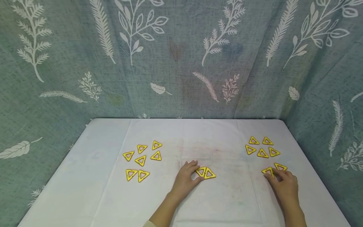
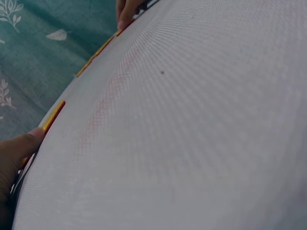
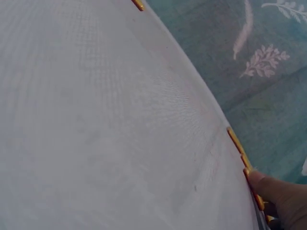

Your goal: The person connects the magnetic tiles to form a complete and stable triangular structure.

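Observation:
Near the middle of the white table, two yellow triangular frame tiles lie side by side. My left hand holds the left tile of this pair between thumb and fingers; the right tile touches it. In the left wrist view the thumb rests against a yellow tile edge. At the right, my right hand pinches another yellow triangular tile, partly hidden by the fingers. Just behind that hand lies one more tile. The right wrist view shows the thumb on a tile edge.
Several yellow triangular tiles lie loosely grouped on the left of the table. Another cluster of tiles lies at the back right. A teal leaf-patterned curtain stands behind the table and along both sides.

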Demonstrator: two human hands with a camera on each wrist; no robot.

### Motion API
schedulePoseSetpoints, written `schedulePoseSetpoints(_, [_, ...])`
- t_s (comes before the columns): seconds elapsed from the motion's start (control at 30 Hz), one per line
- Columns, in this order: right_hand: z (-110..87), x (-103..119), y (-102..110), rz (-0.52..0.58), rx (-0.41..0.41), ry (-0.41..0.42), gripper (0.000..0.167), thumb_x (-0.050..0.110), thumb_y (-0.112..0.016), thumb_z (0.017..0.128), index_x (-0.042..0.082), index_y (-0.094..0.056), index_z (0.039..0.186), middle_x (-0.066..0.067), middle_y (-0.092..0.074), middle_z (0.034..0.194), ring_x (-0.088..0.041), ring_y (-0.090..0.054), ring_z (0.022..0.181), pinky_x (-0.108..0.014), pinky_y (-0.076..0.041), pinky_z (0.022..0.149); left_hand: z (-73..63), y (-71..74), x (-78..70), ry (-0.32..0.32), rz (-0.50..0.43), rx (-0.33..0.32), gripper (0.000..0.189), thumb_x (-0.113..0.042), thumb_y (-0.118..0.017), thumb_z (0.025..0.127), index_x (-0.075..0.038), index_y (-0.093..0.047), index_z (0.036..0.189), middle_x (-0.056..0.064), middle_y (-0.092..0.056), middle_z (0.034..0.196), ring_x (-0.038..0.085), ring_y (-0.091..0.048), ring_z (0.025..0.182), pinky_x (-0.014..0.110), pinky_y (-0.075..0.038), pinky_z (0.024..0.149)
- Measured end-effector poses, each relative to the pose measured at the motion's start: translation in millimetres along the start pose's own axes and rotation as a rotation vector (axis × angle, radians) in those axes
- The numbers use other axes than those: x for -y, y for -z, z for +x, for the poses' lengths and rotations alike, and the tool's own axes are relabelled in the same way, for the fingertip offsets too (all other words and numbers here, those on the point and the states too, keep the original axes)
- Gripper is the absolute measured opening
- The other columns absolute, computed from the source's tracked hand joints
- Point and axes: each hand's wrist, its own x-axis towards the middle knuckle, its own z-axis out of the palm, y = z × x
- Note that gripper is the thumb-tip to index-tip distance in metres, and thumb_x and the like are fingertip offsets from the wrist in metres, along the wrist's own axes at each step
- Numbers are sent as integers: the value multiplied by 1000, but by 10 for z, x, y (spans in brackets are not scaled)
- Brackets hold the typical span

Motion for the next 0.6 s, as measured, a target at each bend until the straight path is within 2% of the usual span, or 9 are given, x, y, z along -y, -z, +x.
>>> schedulePoseSetpoints(0.1, [-4,19,-17,11,-8,0,48,24,-73,83,-5,-60,118,-24,-50,114,-40,-43,106,-53,-35,89,3,0,8,1,1,2,47,-32,-76,78,-9,-65,117,7,-56,133,25,-48,127,43,-32,107])
schedulePoseSetpoints(0.27, [12,35,-28,30,21,-8,50,28,-74,82,-4,-61,119,-22,-53,111,-38,-44,103,-52,-37,87,7,8,5,10,1,12,47,-32,-76,78,-9,-64,117,6,-56,134,25,-47,128,42,-32,108])
schedulePoseSetpoints(0.47, [26,54,-47,23,107,-7,53,32,-74,82,-2,-60,121,-22,-55,116,-38,-45,107,-53,-36,90,8,1,15,-5,18,12,47,-32,-76,78,-9,-64,118,6,-56,134,24,-48,128,41,-31,108])
schedulePoseSetpoints(0.6, [20,89,-58,13,142,19,51,30,-75,81,-1,-62,119,-20,-57,115,-34,-50,100,-49,-40,83,6,-9,23,-15,29,12,48,-33,-75,78,-8,-64,118,6,-56,133,23,-48,127,40,-32,108])
